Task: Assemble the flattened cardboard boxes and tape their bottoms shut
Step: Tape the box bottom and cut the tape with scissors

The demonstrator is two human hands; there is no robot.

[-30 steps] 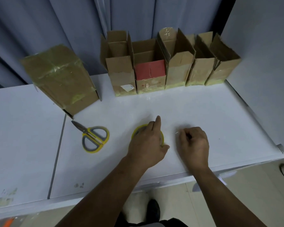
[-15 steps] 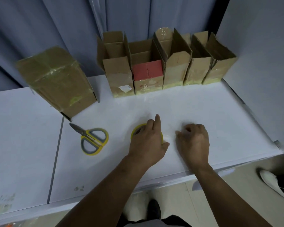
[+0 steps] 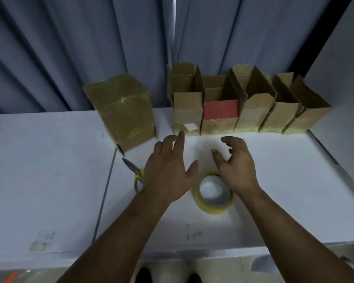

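Five open boxes (image 3: 251, 111) stand upright in a row along the back of the tabletop (image 3: 274, 190), long axes vertical and top flaps raised, running left to right against the curtain (image 3: 90, 48). They are plain brown card with yellowish tape at their bases; the second from the left has a red face (image 3: 220, 110). A sixth box (image 3: 121, 111) stands apart to their left, its glossy taped end up. The tape roll (image 3: 213, 210) lies flat near the front edge. Over it the left hand (image 3: 168, 170) is spread with straight fingers, and the right hand (image 3: 235, 166) has loosely curled fingers; both hold nothing. The left hand covers part of the scissors (image 3: 134, 169), whose blades point toward the taped box.
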